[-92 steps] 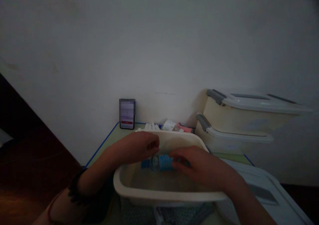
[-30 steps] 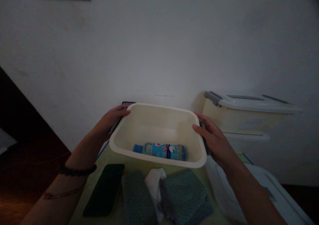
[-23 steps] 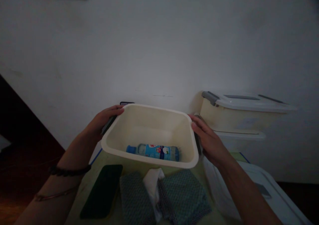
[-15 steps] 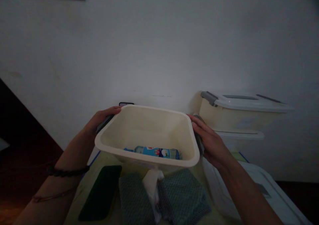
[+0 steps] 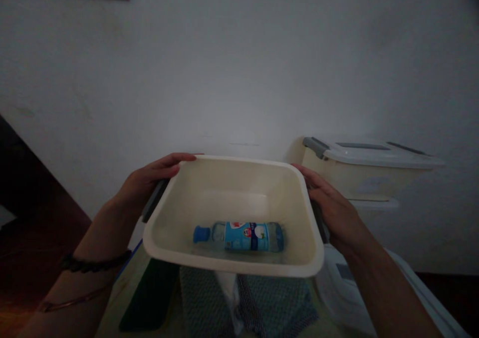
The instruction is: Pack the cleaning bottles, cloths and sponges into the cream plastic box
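Note:
A cream plastic storage bin [image 5: 232, 176] without a lid is held up in front of me, tilted so that its inside shows. My left hand [image 5: 151, 178] grips its left side by the rim, above a dark grey side latch. On the opposite side my right hand [image 5: 331, 206] has hold of the rim, next to the other latch. Inside the bin a clear bottle [image 5: 243, 237] with a blue cap and blue label lies on its side. Below the bin are a grey-green knitted cloth [image 5: 277, 303], a white piece of fabric and a dark green flat item [image 5: 149, 298].
To the right, a cream lidded bin [image 5: 337, 176] with grey latches stands stacked on another by the wall. A white lid [image 5: 348, 295] lies on the table under my right forearm. A white wall [image 5: 239, 69] rises behind the table.
The bin has come nearer and tipped further towards me, so the whole bottle now shows. Both hands have moved with it, and it covers more of the cloth.

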`<action>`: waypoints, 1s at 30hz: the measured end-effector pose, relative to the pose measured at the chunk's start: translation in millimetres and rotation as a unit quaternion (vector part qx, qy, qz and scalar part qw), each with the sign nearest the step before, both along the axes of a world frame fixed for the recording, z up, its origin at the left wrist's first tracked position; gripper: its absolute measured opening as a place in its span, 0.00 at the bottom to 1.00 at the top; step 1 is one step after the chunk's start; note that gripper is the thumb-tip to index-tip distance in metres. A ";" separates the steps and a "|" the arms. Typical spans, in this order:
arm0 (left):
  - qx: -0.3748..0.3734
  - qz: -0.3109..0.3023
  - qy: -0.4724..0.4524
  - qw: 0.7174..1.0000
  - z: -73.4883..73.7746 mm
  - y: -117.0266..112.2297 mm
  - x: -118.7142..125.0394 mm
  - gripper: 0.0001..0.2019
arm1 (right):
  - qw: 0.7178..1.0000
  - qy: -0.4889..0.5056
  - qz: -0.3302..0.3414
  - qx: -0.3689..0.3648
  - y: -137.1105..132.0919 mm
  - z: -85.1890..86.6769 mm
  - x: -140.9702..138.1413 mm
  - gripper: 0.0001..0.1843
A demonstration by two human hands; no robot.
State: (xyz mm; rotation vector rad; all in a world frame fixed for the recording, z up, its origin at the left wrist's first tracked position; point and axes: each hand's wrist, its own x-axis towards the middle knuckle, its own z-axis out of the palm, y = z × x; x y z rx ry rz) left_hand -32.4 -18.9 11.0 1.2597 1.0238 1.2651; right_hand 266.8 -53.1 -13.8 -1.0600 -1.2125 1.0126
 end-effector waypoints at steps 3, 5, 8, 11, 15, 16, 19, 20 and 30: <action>-0.006 0.012 0.012 1.000 -3.4 4.6 2.8 0.09 | 1.000 -0.007 -0.003 -0.008 4.0 -5.4 0.0 0.21; -0.005 0.045 0.031 0.998 -3.5 4.5 5.6 0.10 | 1.000 -0.010 -0.009 -0.015 5.9 -7.8 -0.5 0.19; 0.013 0.089 0.047 0.995 -2.1 1.2 10.2 0.12 | 0.999 0.009 -0.013 -0.029 7.6 -8.8 -1.6 0.19; 0.017 0.078 0.067 0.995 -2.6 0.7 11.2 0.13 | 0.997 0.043 -0.026 -0.066 9.6 -9.0 -1.8 0.19; -0.006 0.053 0.115 0.992 -10.4 9.3 5.5 0.16 | 0.992 0.069 -0.040 -0.097 13.5 -10.1 -0.6 0.17; -0.012 0.044 0.124 0.991 -13.0 12.1 3.8 0.16 | 0.992 0.076 -0.039 -0.096 14.4 -10.6 -0.5 0.17; -0.022 0.024 0.134 0.990 -19.6 19.0 0.2 0.17 | 0.989 0.110 -0.042 -0.092 16.7 -12.5 -1.5 0.15; -0.023 0.026 0.133 0.991 -21.0 20.4 -0.6 0.18 | 0.987 0.123 -0.042 -0.092 17.4 -13.4 -2.4 0.15; 0.033 -0.018 0.267 0.963 -24.8 26.8 -9.1 0.19 | 0.988 0.122 -0.002 -0.099 23.3 -27.6 -10.0 0.17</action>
